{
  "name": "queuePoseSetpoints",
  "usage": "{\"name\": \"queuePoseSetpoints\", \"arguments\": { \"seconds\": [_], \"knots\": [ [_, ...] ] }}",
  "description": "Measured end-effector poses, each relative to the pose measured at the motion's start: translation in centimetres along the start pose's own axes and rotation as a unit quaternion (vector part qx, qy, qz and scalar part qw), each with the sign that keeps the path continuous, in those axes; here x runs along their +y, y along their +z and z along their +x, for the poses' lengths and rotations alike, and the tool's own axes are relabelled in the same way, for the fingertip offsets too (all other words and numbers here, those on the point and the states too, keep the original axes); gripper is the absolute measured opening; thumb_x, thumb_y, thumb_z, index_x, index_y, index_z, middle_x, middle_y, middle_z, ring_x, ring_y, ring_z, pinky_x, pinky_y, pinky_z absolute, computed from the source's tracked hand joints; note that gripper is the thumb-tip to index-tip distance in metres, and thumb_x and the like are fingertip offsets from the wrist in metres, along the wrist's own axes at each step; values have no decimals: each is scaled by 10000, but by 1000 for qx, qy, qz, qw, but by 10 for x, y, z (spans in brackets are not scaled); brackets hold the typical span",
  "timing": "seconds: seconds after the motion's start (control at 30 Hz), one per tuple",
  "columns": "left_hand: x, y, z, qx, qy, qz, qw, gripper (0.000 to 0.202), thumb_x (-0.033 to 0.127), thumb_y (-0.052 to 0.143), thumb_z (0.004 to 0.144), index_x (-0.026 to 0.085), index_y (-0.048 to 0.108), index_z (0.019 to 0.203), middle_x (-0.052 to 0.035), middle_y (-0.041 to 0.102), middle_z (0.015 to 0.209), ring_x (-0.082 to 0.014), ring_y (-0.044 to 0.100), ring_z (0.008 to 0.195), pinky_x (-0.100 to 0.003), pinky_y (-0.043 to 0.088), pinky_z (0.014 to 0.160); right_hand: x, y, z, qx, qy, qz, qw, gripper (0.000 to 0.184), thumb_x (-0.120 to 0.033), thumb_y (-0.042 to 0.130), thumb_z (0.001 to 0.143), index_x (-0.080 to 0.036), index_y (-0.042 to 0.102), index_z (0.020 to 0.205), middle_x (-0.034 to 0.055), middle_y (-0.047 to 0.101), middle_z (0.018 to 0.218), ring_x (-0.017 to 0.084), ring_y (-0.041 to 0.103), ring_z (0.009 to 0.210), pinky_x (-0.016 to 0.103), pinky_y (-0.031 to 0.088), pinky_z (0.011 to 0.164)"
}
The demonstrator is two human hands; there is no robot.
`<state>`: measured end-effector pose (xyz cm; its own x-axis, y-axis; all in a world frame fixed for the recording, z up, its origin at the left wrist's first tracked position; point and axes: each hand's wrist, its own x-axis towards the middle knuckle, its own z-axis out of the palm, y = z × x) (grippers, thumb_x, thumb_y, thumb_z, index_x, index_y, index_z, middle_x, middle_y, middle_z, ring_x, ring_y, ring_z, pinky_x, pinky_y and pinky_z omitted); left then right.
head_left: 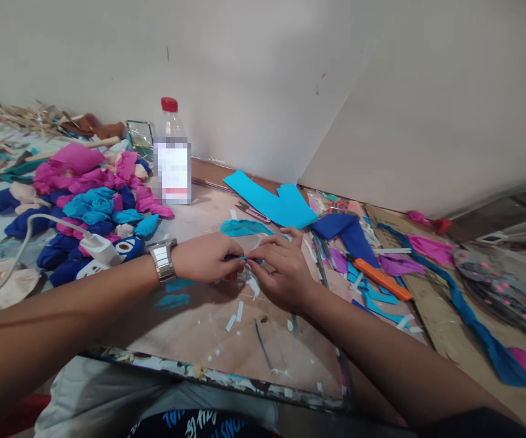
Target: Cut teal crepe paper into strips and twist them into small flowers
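Note:
My left hand (209, 257), with a silver watch on its wrist, is closed in a pinch over the board. Fingertip to fingertip with it, my right hand (285, 267) is also pinching. Between them shows a small blue piece of crepe paper (234, 258), mostly hidden by the fingers. Just behind the hands lies a turquoise crepe paper petal (247, 228). Two more blue petals (173, 300) lie under my left wrist. White paper scraps (234, 317) are scattered on the board (190, 337) in front of me.
Pink, blue and cream crepe flowers (84, 188) pile up at left, beside a white charger plug (101, 248). A red-capped bottle (171, 158) stands behind. Small snips (252, 213) and turquoise sheets (272, 204) lie at the back. An orange utility knife (382, 278) rests at right among paper strips.

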<state>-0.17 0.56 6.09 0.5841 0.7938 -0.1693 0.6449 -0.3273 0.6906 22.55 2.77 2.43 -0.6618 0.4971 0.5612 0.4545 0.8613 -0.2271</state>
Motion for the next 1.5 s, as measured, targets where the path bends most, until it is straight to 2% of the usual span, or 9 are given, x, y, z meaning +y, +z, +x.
{"name": "queuePoseSetpoints", "arguments": {
  "seconds": [0.2, 0.47, 0.57, 0.63, 0.73, 0.8, 1.03, 1.2, 1.5],
  "knots": [
    [1, 1, 0, 7, -5, -3, 1000, 344, 329, 468, 1029, 170, 683, 813, -64, 795, 816, -156, 695, 681, -259, 468, 644, -1, 0, 0, 4, 1, -4, 1000, 58, -251, 677, 988, -260, 714, 945, -22, 801, 842, 208, 711, 935, 486, 266, 1092],
    [-5, 0, 3, -77, -44, -197, 976, 295, 388, 512, 1024, 176, 666, 889, -78, 800, 888, -173, 732, 723, -274, 568, 669, -2, -2, 1, -2, -13, -6, 1000, 84, -226, 659, 990, -261, 709, 933, -22, 801, 855, 200, 712, 928, 488, 268, 1104],
    [-6, -1, 3, -78, -54, -243, 965, 271, 408, 578, 998, 177, 665, 886, -64, 794, 855, -169, 723, 712, -273, 575, 676, -2, -2, 1, -2, -11, -4, 1000, 113, -212, 653, 992, -273, 727, 932, -15, 818, 894, 204, 714, 935, 495, 263, 1118],
    [-7, -1, 3, -61, -49, -248, 966, 346, 462, 566, 1009, 168, 677, 866, -63, 785, 816, -162, 715, 696, -273, 581, 694, -2, -1, 1, -1, -11, -6, 1000, 129, -208, 646, 997, -273, 731, 925, -12, 823, 907, 207, 715, 941, 500, 265, 1119],
    [-9, -1, 3, -43, -42, -225, 973, 473, 541, 504, 1035, 157, 686, 828, -75, 780, 795, -156, 706, 672, -270, 586, 704, -2, -1, 0, 2, -12, -7, 1000, 108, -214, 661, 993, -279, 740, 959, -12, 826, 922, 212, 716, 953, 502, 274, 1117],
    [-10, 0, 3, -45, -44, -212, 975, 458, 539, 499, 1038, 166, 679, 842, -74, 789, 824, -152, 709, 670, -258, 578, 677, -2, -2, 0, 4, -11, -6, 1000, 88, -232, 673, 992, -284, 744, 980, -11, 828, 932, 219, 715, 964, 507, 279, 1115],
    [-9, 0, 2, -25, -32, -147, 988, 393, 478, 495, 1037, 173, 674, 864, -73, 802, 855, -164, 727, 693, -249, 542, 640, -1, -2, 1, 2, -12, -7, 1000, 61, -247, 682, 992, -273, 730, 963, -11, 820, 921, 228, 709, 979, 510, 273, 1106],
    [-2, 0, 0, 24, -4, -57, 998, 345, 385, 493, 1032, 174, 692, 846, -44, 799, 838, -154, 713, 694, -248, 481, 638, -1, -2, 1, 7, 10, -9, 1000, 70, -274, 689, 985, -272, 729, 928, -8, 815, 891, 235, 700, 985, 506, 277, 1107],
    [2, 3, 0, 80, 30, 81, 993, 332, 313, 505, 1016, 168, 734, 824, -42, 760, 765, -149, 625, 648, -291, 360, 625, -1, -1, 1, 14, 11, -1, 1000, 56, -261, 713, 969, -262, 719, 913, -14, 802, 874, 233, 683, 978, 494, 271, 1085]
  ]
}}
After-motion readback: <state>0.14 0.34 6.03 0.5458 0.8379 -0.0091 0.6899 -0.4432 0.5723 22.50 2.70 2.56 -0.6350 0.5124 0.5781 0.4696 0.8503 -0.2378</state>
